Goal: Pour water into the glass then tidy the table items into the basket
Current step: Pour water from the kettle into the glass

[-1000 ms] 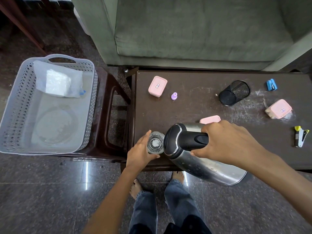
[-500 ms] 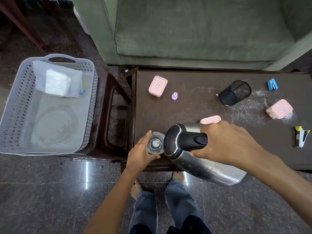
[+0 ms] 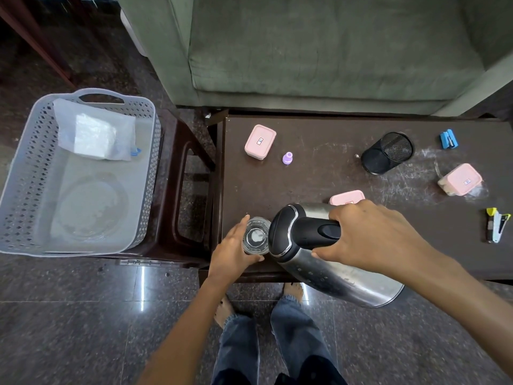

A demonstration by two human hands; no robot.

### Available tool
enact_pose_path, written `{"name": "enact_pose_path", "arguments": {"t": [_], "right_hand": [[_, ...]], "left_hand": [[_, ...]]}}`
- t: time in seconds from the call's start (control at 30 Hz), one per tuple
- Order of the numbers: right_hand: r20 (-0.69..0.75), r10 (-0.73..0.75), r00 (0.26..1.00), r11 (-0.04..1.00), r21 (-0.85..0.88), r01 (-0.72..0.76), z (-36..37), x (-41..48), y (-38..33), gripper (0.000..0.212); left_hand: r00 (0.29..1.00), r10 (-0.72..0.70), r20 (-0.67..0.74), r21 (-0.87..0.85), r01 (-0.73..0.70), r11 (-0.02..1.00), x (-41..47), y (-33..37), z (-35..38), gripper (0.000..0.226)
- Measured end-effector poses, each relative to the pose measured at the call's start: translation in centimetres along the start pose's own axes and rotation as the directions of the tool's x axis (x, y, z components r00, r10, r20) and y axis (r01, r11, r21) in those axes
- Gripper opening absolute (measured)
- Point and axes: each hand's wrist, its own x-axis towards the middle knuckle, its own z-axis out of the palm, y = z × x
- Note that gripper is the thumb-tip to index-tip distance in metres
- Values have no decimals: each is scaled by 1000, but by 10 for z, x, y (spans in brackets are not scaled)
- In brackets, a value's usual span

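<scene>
A clear glass (image 3: 256, 235) stands near the front left corner of the dark table (image 3: 319, 173). My left hand (image 3: 231, 255) wraps around its left side. My right hand (image 3: 372, 234) grips the black handle of a steel kettle (image 3: 333, 262), which is tilted with its spout over the glass rim. Water shows inside the glass. A grey perforated basket (image 3: 25, 173) sits on a stool to the left, holding a white packet (image 3: 94, 134).
On the table lie three pink lidded boxes (image 3: 260, 140) (image 3: 460, 179) (image 3: 347, 196), a small purple cap (image 3: 288, 158), a black mesh pen cup (image 3: 387, 156) on its side, a blue sharpener (image 3: 448, 139) and a stapler (image 3: 495, 228). A green sofa (image 3: 319, 51) stands behind.
Nothing has visibly moved; the kettle stays tilted over the glass and both hands keep their hold.
</scene>
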Motion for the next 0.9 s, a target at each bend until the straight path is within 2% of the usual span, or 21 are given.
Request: {"name": "enact_pose_path", "arguments": {"t": [0.4,0.53,0.7,0.83,0.9], "right_hand": [[4,-13,1000,999,50,12,2,-4,10,41],[-8,-18,1000,997,80,19,6,-9,20,35],[-45,25,999,985,172,-17,16,-13,34,36],[-71,42,997,957,290,-20,23,-20,49,31],[-94,48,994,944,330,-14,25,-24,54,26]], "left_hand": [[1000,6,-5,25,-5,1000,1,1,0,103],[1000,-14,-2,-19,14,1000,0,2,1,102],[997,-72,-16,-112,70,991,-1,5,5,102],[993,-113,36,-196,118,973,-5,9,5,112],[990,-132,47,-188,138,972,-7,13,-4,110]]}}
